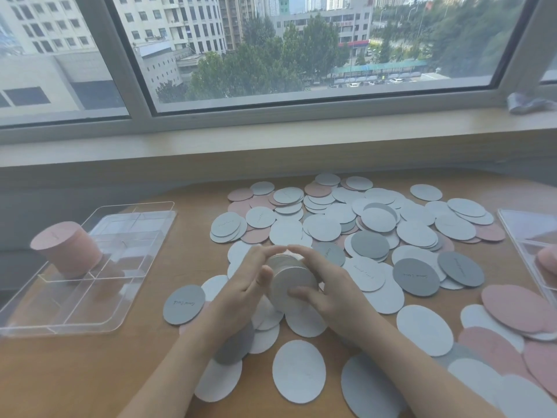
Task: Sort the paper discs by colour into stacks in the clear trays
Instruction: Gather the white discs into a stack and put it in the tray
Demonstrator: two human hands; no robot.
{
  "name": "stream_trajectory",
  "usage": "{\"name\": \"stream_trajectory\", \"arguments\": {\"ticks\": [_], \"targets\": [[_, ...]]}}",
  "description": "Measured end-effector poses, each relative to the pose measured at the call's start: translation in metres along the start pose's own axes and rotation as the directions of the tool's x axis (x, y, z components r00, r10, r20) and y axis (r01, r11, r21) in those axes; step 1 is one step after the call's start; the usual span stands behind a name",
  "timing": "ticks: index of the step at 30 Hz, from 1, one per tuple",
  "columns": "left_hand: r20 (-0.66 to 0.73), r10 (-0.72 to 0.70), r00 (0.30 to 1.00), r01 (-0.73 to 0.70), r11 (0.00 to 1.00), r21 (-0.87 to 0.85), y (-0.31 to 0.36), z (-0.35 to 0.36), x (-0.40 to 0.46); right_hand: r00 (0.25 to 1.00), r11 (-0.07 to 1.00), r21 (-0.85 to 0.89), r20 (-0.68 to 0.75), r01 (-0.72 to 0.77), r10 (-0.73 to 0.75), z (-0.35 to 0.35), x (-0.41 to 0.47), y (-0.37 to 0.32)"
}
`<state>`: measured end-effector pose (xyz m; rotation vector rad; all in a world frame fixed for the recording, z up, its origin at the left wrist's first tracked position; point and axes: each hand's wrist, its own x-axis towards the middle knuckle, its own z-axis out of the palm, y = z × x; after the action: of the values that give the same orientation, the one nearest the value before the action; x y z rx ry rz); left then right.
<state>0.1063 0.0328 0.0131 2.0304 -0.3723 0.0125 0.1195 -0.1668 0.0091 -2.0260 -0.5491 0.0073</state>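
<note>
Fingers (pixel 304 254) of both hands are curling round the white stack (pixel 291 280), which you're holding just above the surface w/ its axis tipped toward you. Left hand (pixel 241 285) is nearer the left tray (pixel 99 267), where the pink stack (pixel 64 248) is standing, so it's probably carrying leftward next.

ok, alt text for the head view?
Both hands, left hand and right hand, hold a stack of white discs above loose white, grey and pink discs on a table; a pink stack stands in the left clear tray.
</note>
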Motion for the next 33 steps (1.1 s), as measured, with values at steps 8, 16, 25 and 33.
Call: {"name": "stream_trajectory", "arguments": {"ticks": [8, 16, 25, 33], "targets": [[-0.36, -0.157, 0.92, 0.372, 0.641, 0.672, -0.043, -0.03, 0.009, 0.993, 1.0, -0.004, -0.118, -0.017, 0.016, -0.003, -0.002, -0.003], [-0.396, -0.187, 0.899, 0.402, 0.709, 0.58, -0.044, -0.034, 0.019, 0.992, 1.0, -0.005, -0.123, -0.016, 0.015, -0.004, -0.002, -0.004], [-0.355, -0.372, 0.858, 0.444, 0.884, 0.146, -0.038, -0.048, 0.016, 0.993, 1.0, -0.006, -0.12, -0.015, 0.014, -0.002, -0.002, -0.001], [-0.4, -0.257, 0.88, 0.252, 0.965, -0.067, -0.025, -0.048, 0.006, 0.993, 0.999, 0.033, -0.111, -0.026, 0.029, -0.004, -0.001, -0.001]]}}
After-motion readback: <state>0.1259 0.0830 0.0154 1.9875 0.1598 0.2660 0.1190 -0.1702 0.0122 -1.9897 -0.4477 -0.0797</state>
